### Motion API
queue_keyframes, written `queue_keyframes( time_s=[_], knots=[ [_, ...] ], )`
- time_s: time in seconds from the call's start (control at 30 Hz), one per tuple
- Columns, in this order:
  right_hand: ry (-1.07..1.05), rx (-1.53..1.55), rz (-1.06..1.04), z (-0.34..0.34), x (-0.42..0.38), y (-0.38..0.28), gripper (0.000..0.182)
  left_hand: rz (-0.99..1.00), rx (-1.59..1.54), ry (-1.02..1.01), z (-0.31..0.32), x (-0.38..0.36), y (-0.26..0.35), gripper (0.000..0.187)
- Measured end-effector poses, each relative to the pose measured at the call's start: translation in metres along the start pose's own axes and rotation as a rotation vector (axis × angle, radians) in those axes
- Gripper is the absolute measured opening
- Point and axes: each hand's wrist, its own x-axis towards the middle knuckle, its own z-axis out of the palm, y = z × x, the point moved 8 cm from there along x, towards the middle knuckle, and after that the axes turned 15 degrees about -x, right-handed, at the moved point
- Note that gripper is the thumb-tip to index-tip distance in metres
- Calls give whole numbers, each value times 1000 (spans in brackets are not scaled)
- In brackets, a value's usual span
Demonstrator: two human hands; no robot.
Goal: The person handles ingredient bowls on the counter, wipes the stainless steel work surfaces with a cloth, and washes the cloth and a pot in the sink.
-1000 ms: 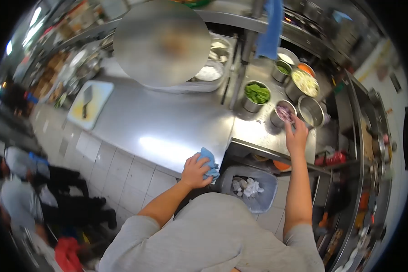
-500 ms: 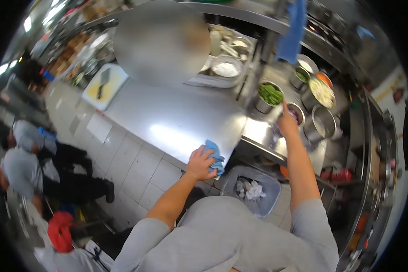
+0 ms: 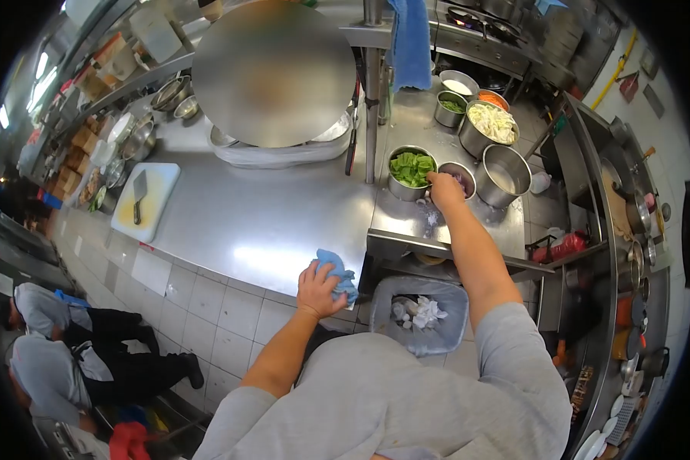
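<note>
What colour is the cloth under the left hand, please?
The cloth under the left hand is light blue, best seen in the head view.

Knife (image 3: 139,201) is on the cutting board (image 3: 163,203), left end of the counter (image 3: 241,203); cloth (image 3: 340,277) is in the left hand (image 3: 319,292) by the near right corner. Over on the right, greens pot (image 3: 406,192) sits left of the onion pot (image 3: 468,189), right hand (image 3: 446,193) at their rims. Bin (image 3: 456,326)'s below.
</note>
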Motion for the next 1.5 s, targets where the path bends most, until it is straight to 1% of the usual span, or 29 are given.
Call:
queue_keyframes(
  time_s=[0.07, 0.13, 0.2, 0.3, 0.33, 0.4, 0.53, 0.57, 0.6, 0.63, 0.67, 0.73, 0.77, 0.8, 0.87, 0.9, 0.93, 1.0, 1.07, 1.13, 1.17, 1.23, 1.27, 1.3, 1.33, 1.37, 1.4, 1.47, 1.5],
  knots=[
    [24, -14, -2, 3, 7, -1, 29, 6, 0, 16, -2, 1, 1, 38],
    [187, 43, 0, 14, 21, 17, 26, 3, 4, 33, -7, -3, 0, 38],
    [329, -15, 50, -12, 4, 19, 24, 8, 1, -4, -5, -3, -2, 40],
    [517, 39, -64, -70, -43, -1, 17, 5, -13, 8, -10, -9, -6, 42],
    [552, 78, -95, -74, -55, -6, 21, -34, 10, 56, -16, -12, -10, 42],
    [562, 77, -166, -106, -92, -35, 22, 23, -35, -5, -15, -16, -9, 43],
    [570, 109, -305, -150, -158, -113, 23, -8, -68, -36, -22, -22, -19, 46],
    [550, 161, -359, -158, -171, -136, 23, -9, -155, -57, -25, -22, -22, 49],
    [528, 178, -381, -166, -185, -166, 30, -9, -246, -83, -28, -24, -25, 52],
    [510, 202, -424, -167, -195, -195, 30, -76, -349, -59, -34, -29, -38, 61],
    [487, 228, -467, -165, -204, -223, 29, -81, -362, -56, -38, -36, -45, 61],
    [392, 175, -540, -152, -214, -279, 27, -451, -1075, 453, -67, -63, -102, 67],
    [369, 160, -560, -144, -217, -304, 22, -604, -1431, 520, -68, -81, -123, 65],
    [380, 115, -595, -137, -220, -330, 19, -604, -1428, 515, -86, -90, -130, 65],
    [289, 117, -641, -113, -219, -379, 16, -635, -1939, 538, -122, -99, -127, 62],
    [284, 120, -639, -97, -215, -401, 16, -691, -1995, 601, -143, -102, -128, 62],
    [271, 131, -658, -78, -210, -423, 16, -702, -1995, 598, -148, -110, -146, 62],
    [281, 156, -698, -51, -203, -463, 16, -713, -1847, 754, -157, -135, -196, 69],
    [300, 171, -741, -36, -197, -501, 16, -878, -1974, 643, -187, -145, -205, 69],
    [305, 188, -760, -23, -194, -533, 14, -843, -2056, 658, -215, -148, -223, 58],
    [321, 204, -761, -19, -192, -546, 13, -867, -2061, 630, -218, -150, -233, 58],
    [293, 193, -771, -11, -186, -564, 17, -858, -1536, 534, -234, -153, -262, 52],
    [274, 182, -810, -7, -186, -571, 22, -864, -1541, 512, -234, -152, -273, 52],
    [270, 180, -794, -11, -187, -571, 22, -911, -1503, 632, -239, -157, -290, 53],
    [426, 154, -771, -32, -193, -567, 29, -959, -1459, 755, -246, -162, -304, 55],
    [579, 126, -748, -45, -200, -562, 37, -968, -1464, 744, -250, -160, -315, 55],
    [570, 122, -742, -40, -201, -552, 37, -939, -1438, 788, -264, -155, -324, 58],
    [416, 180, -425, -16, -188, -499, 49, -916, -1411, 834, -285, -144, -346, 61],
    [357, 41, -283, -3, -187, -472, 52, -933, -1297, 860, -298, -140, -360, 58]
  ],
)
